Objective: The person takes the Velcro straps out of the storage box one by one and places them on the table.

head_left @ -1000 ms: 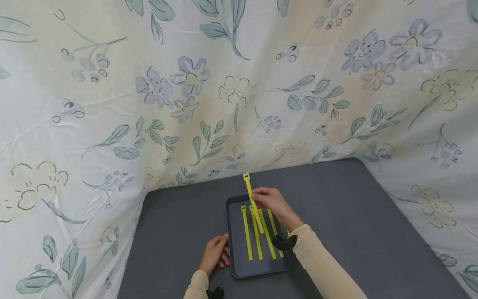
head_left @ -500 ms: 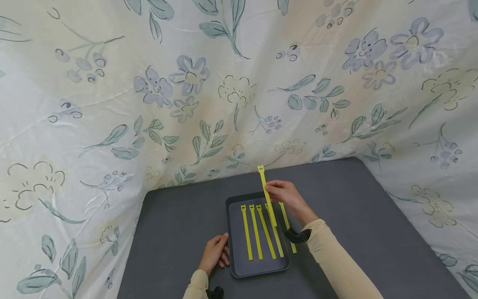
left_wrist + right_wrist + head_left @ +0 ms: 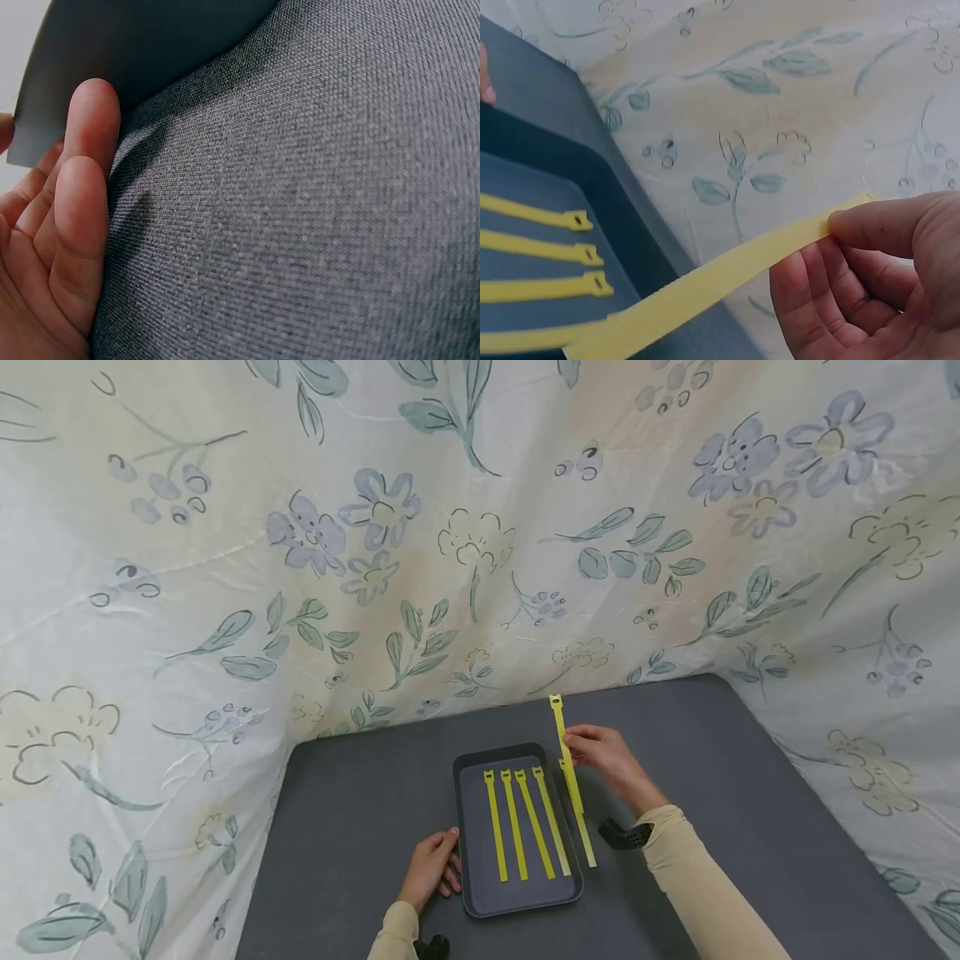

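Observation:
My right hand (image 3: 611,764) pinches a yellow hook-and-loop cable tie (image 3: 559,717) between thumb and fingers. It is raised, slotted head up, just right of a dark shallow tray (image 3: 517,900). In the right wrist view the tie (image 3: 712,281) slants down-left from my fingertips. Another yellow tie (image 3: 588,846) lies along the tray's right side, its upper part overlapped by the held one. Several yellow ties (image 3: 497,835) lie lengthwise inside the tray, heads toward the far end. My left hand (image 3: 429,870) rests against the tray's left wall; in the left wrist view its relaxed fingers (image 3: 81,217) lie beside the wall (image 3: 150,45).
A dark grey cloth-covered table (image 3: 360,827) extends around the tray. Floral fabric (image 3: 420,568) hangs behind the table and along both sides, meeting its far edge. A black wrist strap (image 3: 626,835) sits on the right forearm.
My right hand has carried the held cable tie rightward, from above the tray to beyond its right edge. That uncovers the ties in the tray. The left hand stays put.

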### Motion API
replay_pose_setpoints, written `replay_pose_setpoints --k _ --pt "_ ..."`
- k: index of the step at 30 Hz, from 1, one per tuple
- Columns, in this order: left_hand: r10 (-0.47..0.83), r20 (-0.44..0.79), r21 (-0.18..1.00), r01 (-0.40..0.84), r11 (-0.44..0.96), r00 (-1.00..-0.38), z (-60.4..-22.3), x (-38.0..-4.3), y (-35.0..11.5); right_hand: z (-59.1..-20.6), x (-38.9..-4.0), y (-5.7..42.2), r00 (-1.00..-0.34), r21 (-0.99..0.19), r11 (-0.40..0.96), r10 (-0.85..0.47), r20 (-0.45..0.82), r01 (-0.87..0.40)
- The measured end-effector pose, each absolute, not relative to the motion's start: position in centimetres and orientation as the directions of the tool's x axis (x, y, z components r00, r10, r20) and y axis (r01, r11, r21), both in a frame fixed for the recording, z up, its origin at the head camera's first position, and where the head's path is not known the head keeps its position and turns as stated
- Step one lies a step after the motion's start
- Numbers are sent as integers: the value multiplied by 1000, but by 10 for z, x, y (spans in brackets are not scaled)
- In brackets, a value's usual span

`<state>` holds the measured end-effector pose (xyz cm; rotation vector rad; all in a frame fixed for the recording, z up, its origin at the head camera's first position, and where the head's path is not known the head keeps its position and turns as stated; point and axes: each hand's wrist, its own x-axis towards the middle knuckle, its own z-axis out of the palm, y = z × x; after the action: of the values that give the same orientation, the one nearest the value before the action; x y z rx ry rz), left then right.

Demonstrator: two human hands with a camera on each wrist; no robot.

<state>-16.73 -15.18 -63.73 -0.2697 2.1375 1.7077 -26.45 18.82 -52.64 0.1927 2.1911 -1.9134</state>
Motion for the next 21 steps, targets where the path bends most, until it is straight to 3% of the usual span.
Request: replay_pose_setpoints --k 21 --pt "86 -418 891 -390 234 -904 -638 -167 -151 -568 -254 234 -935 -908 226 40 -352 352"
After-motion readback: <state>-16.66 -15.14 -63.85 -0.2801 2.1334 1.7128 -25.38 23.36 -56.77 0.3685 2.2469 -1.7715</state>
